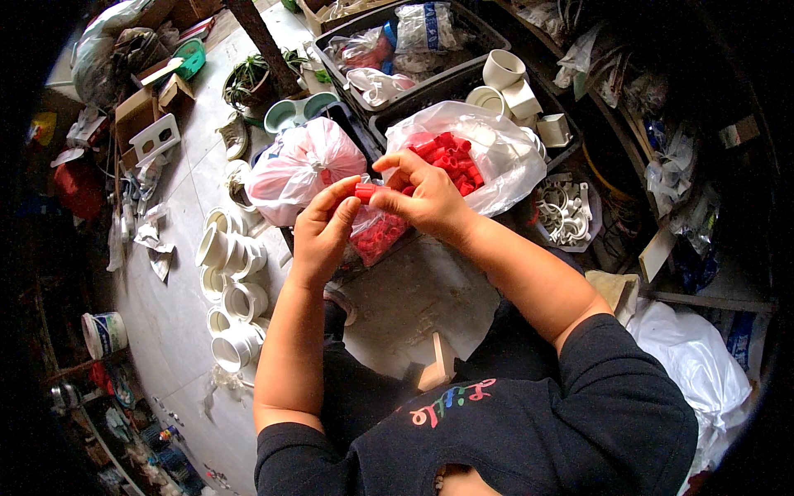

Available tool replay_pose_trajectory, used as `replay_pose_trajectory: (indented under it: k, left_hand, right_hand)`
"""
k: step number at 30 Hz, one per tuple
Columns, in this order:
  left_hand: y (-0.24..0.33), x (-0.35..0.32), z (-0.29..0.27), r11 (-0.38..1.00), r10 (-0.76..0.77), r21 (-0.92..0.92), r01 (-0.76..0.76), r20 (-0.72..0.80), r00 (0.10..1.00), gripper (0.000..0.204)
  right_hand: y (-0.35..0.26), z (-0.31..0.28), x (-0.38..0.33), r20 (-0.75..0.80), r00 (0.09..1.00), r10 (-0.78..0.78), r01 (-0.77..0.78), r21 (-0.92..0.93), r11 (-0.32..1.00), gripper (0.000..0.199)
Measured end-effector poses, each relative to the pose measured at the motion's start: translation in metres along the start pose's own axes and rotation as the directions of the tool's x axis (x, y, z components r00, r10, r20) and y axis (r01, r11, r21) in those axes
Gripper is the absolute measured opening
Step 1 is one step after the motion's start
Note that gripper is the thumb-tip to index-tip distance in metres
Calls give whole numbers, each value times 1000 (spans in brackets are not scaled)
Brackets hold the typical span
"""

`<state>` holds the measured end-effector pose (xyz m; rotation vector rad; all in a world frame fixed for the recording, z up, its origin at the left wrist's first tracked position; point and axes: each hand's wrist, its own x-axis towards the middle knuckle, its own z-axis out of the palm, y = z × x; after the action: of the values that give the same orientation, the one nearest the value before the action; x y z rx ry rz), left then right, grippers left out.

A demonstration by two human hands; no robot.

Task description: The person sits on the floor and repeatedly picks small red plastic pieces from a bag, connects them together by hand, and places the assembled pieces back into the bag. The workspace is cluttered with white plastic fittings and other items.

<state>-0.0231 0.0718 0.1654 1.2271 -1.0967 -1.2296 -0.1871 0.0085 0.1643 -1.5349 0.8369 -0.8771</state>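
Note:
Between my two hands is a small red plastic pipe fitting (365, 192), short and tube-like. My left hand (318, 230) pinches its left side with thumb and fingers. My right hand (432, 197) meets its other end at the thumb, the fingers curled above. Just beyond, an open clear plastic bag (514, 169) holds a heap of red fittings (457, 165), partly covered by my right hand. Below the hands, more red fittings (379, 240) lie in a second clear bag. To the left sits a tied, pinkish-white plastic bag (289, 178).
White pipe fittings (236, 347) stand stacked on the floor at left. Black crates (356, 89) with bagged parts and large white fittings (503, 69) are at the back. A tub of white clips (571, 217) stands at right. A potted plant (246, 87) is at far left.

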Motion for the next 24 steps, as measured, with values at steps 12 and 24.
replay_pose_trajectory:
  k: [12, 24]
  left_hand:
    - [-10, 0, 0, 938, 224, 257, -234, 66, 972, 26]
    - [-19, 4, 17, 954, -239, -207, 216, -91, 967, 24]
  right_hand:
    - [1, 1, -2, 148, 981, 123, -156, 236, 959, 17]
    - [-12, -26, 5, -19, 967, 256, -255, 23, 967, 21]
